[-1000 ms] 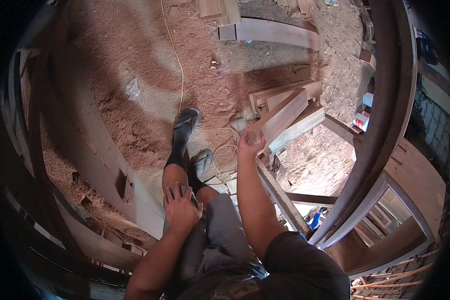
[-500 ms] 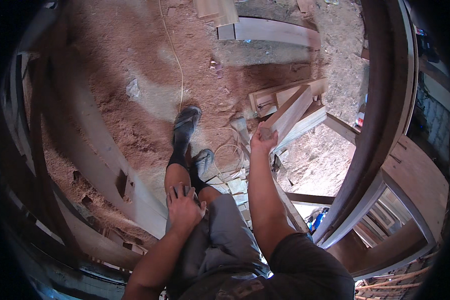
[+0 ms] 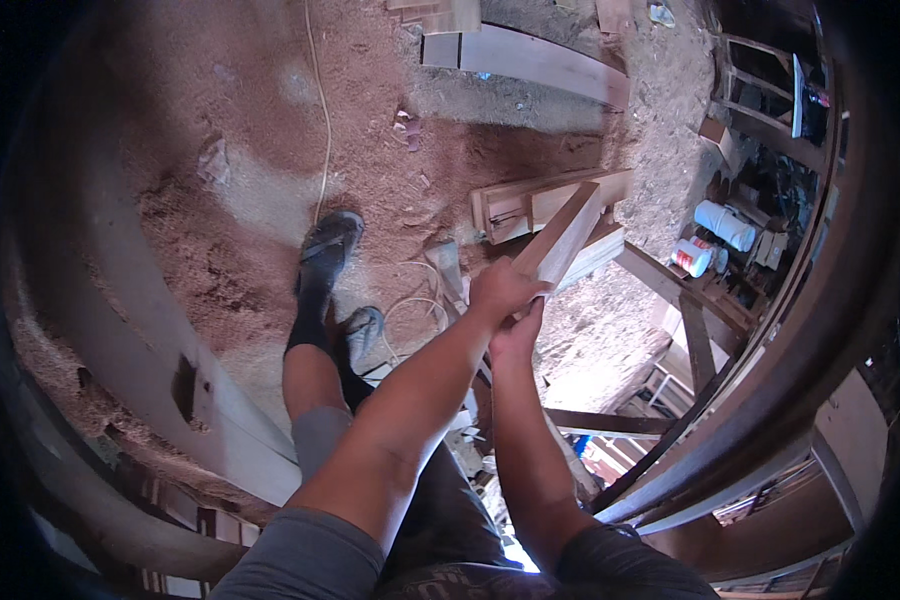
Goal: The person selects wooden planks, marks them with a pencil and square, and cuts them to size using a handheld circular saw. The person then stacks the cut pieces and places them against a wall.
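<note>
A squared wooden plank slants up and away from me, its near end at my two hands. My left hand is closed around the plank close to that end. Just below it, my right hand holds the same end from beneath, its fingers partly hidden by the plank and the left hand. The plank's far part lies over a small stack of wooden boards on the dusty ground.
A pale cable runs along the sawdust-covered floor past my shoes. Long timbers stand at left and right. White buckets lie beyond the right frame. Another board lies farther off.
My left hand has left my leg and taken hold of the plank's near end. My right hand has shifted slightly left and down. The view has swung right, showing the buckets.
</note>
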`<state>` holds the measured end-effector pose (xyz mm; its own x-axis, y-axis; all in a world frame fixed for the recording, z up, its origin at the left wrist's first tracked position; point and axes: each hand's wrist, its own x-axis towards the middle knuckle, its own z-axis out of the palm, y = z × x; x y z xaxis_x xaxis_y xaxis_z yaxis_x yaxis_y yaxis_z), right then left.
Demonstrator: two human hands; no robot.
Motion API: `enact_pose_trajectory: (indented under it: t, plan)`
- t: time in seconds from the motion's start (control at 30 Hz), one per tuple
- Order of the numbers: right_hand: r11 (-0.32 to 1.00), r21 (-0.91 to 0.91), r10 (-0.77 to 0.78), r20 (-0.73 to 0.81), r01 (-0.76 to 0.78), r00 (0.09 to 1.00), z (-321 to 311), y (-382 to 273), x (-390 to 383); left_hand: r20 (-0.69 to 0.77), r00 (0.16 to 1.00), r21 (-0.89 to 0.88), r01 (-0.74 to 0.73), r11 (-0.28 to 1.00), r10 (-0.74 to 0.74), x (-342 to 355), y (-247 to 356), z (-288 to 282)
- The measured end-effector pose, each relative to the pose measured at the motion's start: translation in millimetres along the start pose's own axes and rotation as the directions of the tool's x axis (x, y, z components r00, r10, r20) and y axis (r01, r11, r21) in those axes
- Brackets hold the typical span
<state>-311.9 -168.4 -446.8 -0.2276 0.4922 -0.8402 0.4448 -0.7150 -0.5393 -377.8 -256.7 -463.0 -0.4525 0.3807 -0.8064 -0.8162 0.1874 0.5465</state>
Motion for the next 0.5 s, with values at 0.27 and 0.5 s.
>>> enact_pose_trajectory:
  t: [0.27, 0.5]
  plan:
    - [0.912, -0.401, -0.176, -0.190, 0.087, 0.966, -76, -62, 68, -0.159, 0.986, 0.035, -0.052, 0.998, 0.057, 23, -5, 16]
    - [0.870, -0.493, 0.129, 0.185, -0.022, 0.974, 3, -71, 85, -0.211, 0.973, 0.100, -0.071, 0.992, 0.091, 10, 14, -5]
